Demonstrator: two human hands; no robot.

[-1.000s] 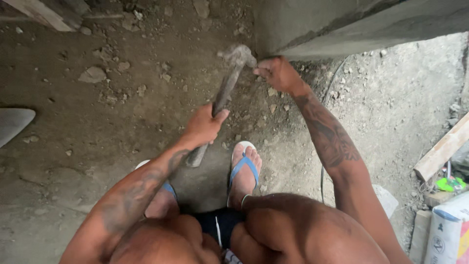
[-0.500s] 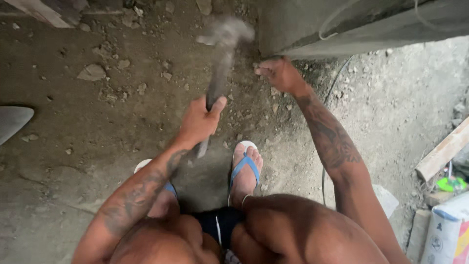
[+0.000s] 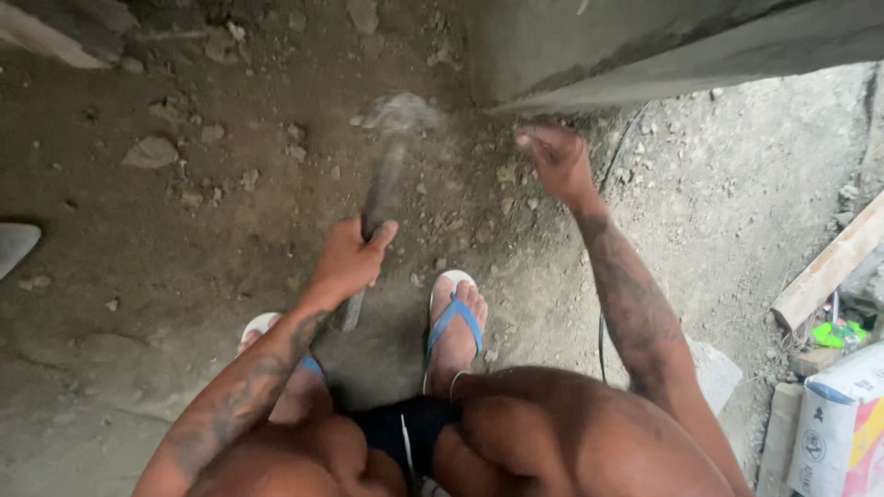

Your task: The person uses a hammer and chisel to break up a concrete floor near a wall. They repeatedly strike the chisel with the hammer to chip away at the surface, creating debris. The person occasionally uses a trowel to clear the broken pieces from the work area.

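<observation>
A: What's in the left hand (image 3: 348, 260)?

B: A hammer (image 3: 379, 198). The fingers are clenched round the lower part of the handle, and the butt end sticks out below the fist toward the person's knees. The head is a grey blur up near the foot of the concrete wall (image 3: 645, 46).

A: And the right hand (image 3: 555, 158)?

B: It's out to the right of the hammer head, close to the base of that wall. The fingers are curled in, thumb side up. Whether they pinch something small I cannot tell; nothing shows clearly between them.

A: Are the two hands touching?

B: No, well apart. The hammer head is between them, nearer the right hand than the left.

A: What's underfoot?

B: A dirt floor (image 3: 138, 248) strewn with stones and rubble. The person squats over it in sandals; the right sandal (image 3: 454, 317) has blue straps and sits just beside the hammer's butt end. The left sandal (image 3: 261, 327) is mostly hidden behind the left forearm.

A: Anything off to the side?

B: At the right edge, a wooden plank (image 3: 829, 267) lies at a slant, and below it stands a printed sack (image 3: 843, 423). A thin dark cable (image 3: 603, 327) runs along the floor behind the right arm.
</observation>
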